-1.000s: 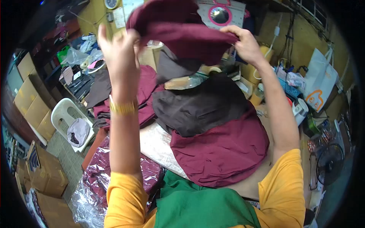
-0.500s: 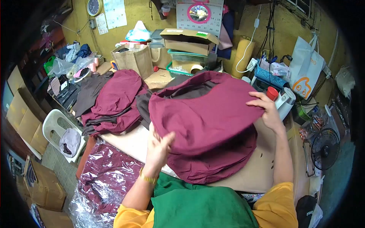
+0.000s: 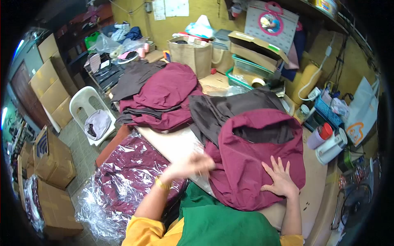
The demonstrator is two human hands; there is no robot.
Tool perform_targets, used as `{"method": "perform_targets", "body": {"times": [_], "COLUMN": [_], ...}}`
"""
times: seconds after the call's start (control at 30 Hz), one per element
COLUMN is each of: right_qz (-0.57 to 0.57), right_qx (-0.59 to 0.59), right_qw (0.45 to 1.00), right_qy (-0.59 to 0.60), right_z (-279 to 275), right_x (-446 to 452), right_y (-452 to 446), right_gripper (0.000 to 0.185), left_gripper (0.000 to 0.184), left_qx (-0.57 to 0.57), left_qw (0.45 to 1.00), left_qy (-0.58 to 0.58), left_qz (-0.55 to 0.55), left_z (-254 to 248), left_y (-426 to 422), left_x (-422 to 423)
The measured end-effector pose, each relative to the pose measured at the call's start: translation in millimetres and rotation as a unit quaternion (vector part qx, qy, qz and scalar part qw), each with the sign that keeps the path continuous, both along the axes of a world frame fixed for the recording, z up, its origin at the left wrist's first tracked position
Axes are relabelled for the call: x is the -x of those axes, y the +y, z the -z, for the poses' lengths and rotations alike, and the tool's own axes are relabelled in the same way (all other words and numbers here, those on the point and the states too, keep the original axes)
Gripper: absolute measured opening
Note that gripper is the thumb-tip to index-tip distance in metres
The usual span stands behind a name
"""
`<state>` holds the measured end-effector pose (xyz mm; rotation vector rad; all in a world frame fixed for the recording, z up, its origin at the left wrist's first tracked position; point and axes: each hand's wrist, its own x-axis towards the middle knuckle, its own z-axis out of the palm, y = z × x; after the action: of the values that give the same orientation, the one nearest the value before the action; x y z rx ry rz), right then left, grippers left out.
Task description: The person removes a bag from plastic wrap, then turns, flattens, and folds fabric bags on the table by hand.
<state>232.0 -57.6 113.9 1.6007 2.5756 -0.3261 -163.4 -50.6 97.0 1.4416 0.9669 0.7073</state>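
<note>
A maroon fabric piece (image 3: 250, 168) lies on the table (image 3: 164, 145), its round opening showing dark lining. Dark brown cloth (image 3: 238, 104) extends behind it. On the maroon fabric's right front rests my right hand (image 3: 281, 178), palm down with fingers spread. My left hand (image 3: 191, 166) is at the fabric's left edge, blurred by motion, so its fingers are unclear. Farther left is a pile of maroon and dark brown fabric (image 3: 168, 92). Clear plastic wraps more maroon cloth (image 3: 127, 172) at the table's front left.
A white chair (image 3: 88, 102) holding a grey cloth stands at left, near cardboard boxes (image 3: 53, 164). Along the back are a tan bag (image 3: 191, 55) and green baskets (image 3: 250, 65). A white kettle (image 3: 330, 147) and a lidded container (image 3: 318, 137) stand at right.
The raised maroon fabric has come down onto the table, its opening now facing up. My right hand has flattened on it, my left hand has moved beside it, and the view has shifted.
</note>
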Motion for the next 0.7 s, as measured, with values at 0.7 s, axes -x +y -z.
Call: {"method": "perform_targets", "body": {"times": [0.7], "right_qz": [-0.066], "right_qx": [-0.129], "right_qw": [0.889], "right_qy": [0.434], "right_z": [-123], "right_x": [106], "right_y": [56], "right_gripper": [0.089], "left_gripper": [0.016], "left_qx": [-0.558], "left_qw": [0.713], "left_qy": [0.239], "left_qz": [-0.349], "left_z": [-98], "left_y": [159], "left_x": [68]}}
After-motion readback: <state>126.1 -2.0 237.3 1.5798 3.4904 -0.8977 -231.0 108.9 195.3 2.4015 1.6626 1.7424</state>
